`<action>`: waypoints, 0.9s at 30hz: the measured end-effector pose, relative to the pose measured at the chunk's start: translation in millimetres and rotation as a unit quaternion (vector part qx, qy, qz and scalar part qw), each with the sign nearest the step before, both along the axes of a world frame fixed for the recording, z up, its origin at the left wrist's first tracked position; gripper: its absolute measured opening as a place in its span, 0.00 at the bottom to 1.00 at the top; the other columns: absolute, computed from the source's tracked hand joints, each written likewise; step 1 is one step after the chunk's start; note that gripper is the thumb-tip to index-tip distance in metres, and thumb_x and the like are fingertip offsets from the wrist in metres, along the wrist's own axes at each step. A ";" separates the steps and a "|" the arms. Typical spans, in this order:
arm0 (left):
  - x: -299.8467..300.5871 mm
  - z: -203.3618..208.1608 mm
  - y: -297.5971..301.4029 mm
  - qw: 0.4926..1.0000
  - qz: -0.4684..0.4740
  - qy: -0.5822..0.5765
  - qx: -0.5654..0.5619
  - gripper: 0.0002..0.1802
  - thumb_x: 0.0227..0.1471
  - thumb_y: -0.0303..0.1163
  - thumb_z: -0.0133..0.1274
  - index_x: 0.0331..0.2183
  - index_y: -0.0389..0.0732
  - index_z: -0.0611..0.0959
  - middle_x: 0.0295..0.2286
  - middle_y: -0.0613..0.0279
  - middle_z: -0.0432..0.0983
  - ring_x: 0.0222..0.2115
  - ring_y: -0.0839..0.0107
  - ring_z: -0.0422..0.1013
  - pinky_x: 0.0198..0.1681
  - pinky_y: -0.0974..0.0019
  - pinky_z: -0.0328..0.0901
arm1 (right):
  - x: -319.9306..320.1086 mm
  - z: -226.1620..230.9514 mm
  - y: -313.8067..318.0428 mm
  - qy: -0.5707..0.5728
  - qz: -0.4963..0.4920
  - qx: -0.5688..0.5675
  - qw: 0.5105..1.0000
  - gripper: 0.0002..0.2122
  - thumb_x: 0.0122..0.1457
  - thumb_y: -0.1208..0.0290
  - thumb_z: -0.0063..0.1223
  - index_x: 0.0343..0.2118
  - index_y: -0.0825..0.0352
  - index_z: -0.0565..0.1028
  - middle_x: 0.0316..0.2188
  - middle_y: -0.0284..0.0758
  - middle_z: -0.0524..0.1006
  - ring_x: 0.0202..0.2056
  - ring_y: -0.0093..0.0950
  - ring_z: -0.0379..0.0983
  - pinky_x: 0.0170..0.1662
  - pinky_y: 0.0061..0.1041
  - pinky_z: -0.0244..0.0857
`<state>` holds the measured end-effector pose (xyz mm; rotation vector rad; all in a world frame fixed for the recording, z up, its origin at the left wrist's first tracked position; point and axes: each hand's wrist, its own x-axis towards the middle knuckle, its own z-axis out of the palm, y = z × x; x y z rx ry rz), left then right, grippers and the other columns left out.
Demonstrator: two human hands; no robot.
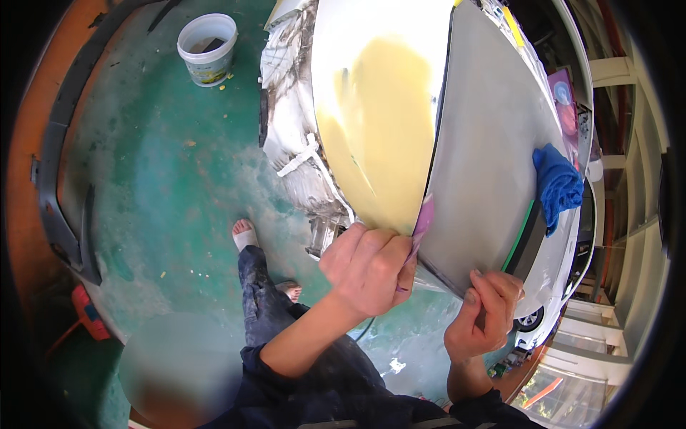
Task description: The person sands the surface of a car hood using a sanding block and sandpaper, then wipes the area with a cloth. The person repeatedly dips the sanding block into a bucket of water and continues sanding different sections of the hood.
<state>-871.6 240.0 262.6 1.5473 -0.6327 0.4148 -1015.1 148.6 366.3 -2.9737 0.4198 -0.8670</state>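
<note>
My left hand (368,268) is closed around a thin purple sheet, perhaps sandpaper (424,217), whose end sticks up past the fingers. It rests at the near tip of a white car panel (332,28) that bears a large patch of yellow filler (386,121). To its right lies a smooth grey panel (486,121), separated from the white one by a dark gap. My right hand (486,314) is at the near edge of the grey panel, thumb and fingers drawn together. Whatever may be between those fingertips is too small to make out.
A dark block with a green edge (525,243) and a crumpled blue cloth (557,186) lie on the car's right side. A white bucket (207,53) stands on the green floor (179,193). Along the left lies a black bumper (53,157), with a red dustpan-like object (89,312) nearby.
</note>
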 end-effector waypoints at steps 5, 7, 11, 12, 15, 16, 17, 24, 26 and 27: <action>-0.6 15.0 -4.9 0.999 0.028 0.022 0.016 0.15 0.51 0.19 0.66 0.39 0.37 0.79 0.23 0.60 0.73 0.20 0.63 0.69 0.23 0.64 0.61 | -6.7 -0.1 -16.5 -0.032 0.012 0.031 0.999 0.16 0.54 0.86 0.57 0.45 0.68 0.83 0.37 0.38 0.79 0.37 0.34 0.73 0.46 0.35 0.58; -4.4 19.9 -4.0 0.998 0.054 0.035 0.005 0.13 0.53 0.21 0.67 0.38 0.38 0.78 0.22 0.57 0.72 0.19 0.60 0.69 0.23 0.64 0.62 | -8.7 5.0 -15.7 -0.009 0.021 0.012 1.000 0.16 0.53 0.86 0.58 0.46 0.67 0.83 0.38 0.37 0.79 0.37 0.33 0.73 0.45 0.34 0.58; 30.8 52.9 -10.7 0.991 0.020 0.034 0.127 0.10 0.56 0.23 0.64 0.37 0.39 0.78 0.25 0.54 0.76 0.24 0.51 0.75 0.24 0.56 0.67 | -7.1 2.2 -21.6 -0.019 0.048 0.007 0.999 0.11 0.55 0.85 0.56 0.41 0.74 0.83 0.35 0.43 0.79 0.36 0.37 0.74 0.44 0.36 0.62; 28.1 53.7 -10.1 0.991 0.034 0.038 0.127 0.11 0.56 0.24 0.65 0.37 0.39 0.78 0.25 0.54 0.76 0.23 0.52 0.75 0.24 0.56 0.67 | -4.3 2.7 -21.2 -0.024 0.053 0.009 0.998 0.11 0.55 0.85 0.56 0.41 0.74 0.83 0.35 0.42 0.79 0.36 0.37 0.74 0.44 0.36 0.61; 7.7 43.3 -8.4 0.988 0.078 0.070 0.110 0.11 0.57 0.27 0.67 0.35 0.38 0.78 0.24 0.51 0.76 0.22 0.53 0.74 0.27 0.61 0.67 | -6.0 1.3 -22.0 -0.047 0.060 0.020 0.997 0.11 0.55 0.84 0.57 0.42 0.74 0.83 0.35 0.42 0.79 0.36 0.38 0.73 0.44 0.36 0.61; 0.0 36.0 -4.2 0.990 0.078 0.062 0.104 0.11 0.57 0.28 0.67 0.35 0.38 0.78 0.24 0.51 0.76 0.22 0.53 0.74 0.27 0.61 0.67 | -6.9 1.6 -22.1 -0.054 0.062 0.025 0.996 0.11 0.55 0.84 0.57 0.42 0.74 0.83 0.36 0.42 0.79 0.36 0.38 0.73 0.44 0.36 0.61; -4.4 28.3 0.5 0.991 0.078 0.054 0.098 0.12 0.57 0.29 0.67 0.35 0.38 0.78 0.24 0.51 0.76 0.22 0.53 0.74 0.27 0.61 0.67 | -7.6 3.1 -21.8 -0.052 0.065 0.027 0.996 0.11 0.55 0.84 0.57 0.42 0.74 0.83 0.36 0.42 0.79 0.36 0.38 0.73 0.44 0.36 0.61; 32.6 54.1 -15.0 0.984 0.063 0.029 0.163 0.11 0.57 0.29 0.66 0.35 0.39 0.77 0.23 0.54 0.75 0.20 0.52 0.73 0.25 0.57 0.67 | -5.0 -6.0 -26.5 -0.063 0.069 -0.002 0.996 0.15 0.53 0.82 0.61 0.45 0.69 0.84 0.37 0.33 0.80 0.37 0.32 0.74 0.46 0.34 0.57; 15.3 38.4 -11.9 0.990 0.089 0.020 0.110 0.13 0.53 0.26 0.66 0.35 0.40 0.75 0.23 0.56 0.73 0.20 0.53 0.72 0.22 0.55 0.66 | -7.0 -6.9 -24.5 -0.066 0.063 0.002 0.996 0.15 0.53 0.82 0.61 0.44 0.69 0.84 0.37 0.34 0.80 0.37 0.32 0.74 0.46 0.34 0.57; 12.1 31.5 -10.6 0.991 0.095 -0.006 0.093 0.13 0.53 0.26 0.66 0.34 0.40 0.75 0.23 0.57 0.73 0.20 0.54 0.72 0.22 0.56 0.65 | -7.6 -6.3 -22.7 -0.068 0.058 0.004 0.996 0.14 0.53 0.82 0.61 0.44 0.68 0.84 0.37 0.34 0.80 0.37 0.32 0.74 0.46 0.34 0.57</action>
